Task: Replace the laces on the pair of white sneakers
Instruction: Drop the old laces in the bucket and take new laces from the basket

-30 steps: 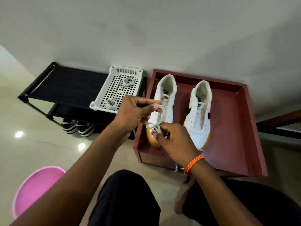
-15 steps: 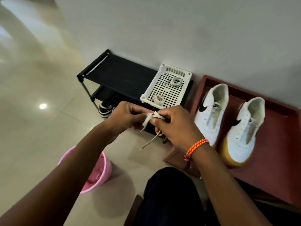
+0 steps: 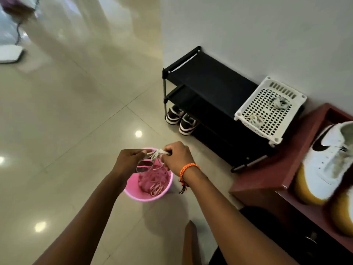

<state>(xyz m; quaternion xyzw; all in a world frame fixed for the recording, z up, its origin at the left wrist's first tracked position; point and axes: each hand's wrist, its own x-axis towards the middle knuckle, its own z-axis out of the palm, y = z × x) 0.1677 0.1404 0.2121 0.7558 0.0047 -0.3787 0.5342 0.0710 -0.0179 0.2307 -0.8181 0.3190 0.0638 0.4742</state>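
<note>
Lace (image 3: 155,156), bunched, is pinched between left hand (image 3: 129,161) and right hand (image 3: 176,159), directly above the pink bucket (image 3: 133,190). Loose loops dangling below the hands could snag fingers and miss the bucket.

Glossy tiled floor (image 3: 76,115), smooth pink plastic bucket (image 3: 133,190), perforated white plastic basket (image 3: 246,109).

On the glossy tiled floor (image 3: 76,121) stand a pink bucket (image 3: 133,190), a black shoe rack (image 3: 206,96) and a maroon tray-topped stand (image 3: 267,176)
</note>
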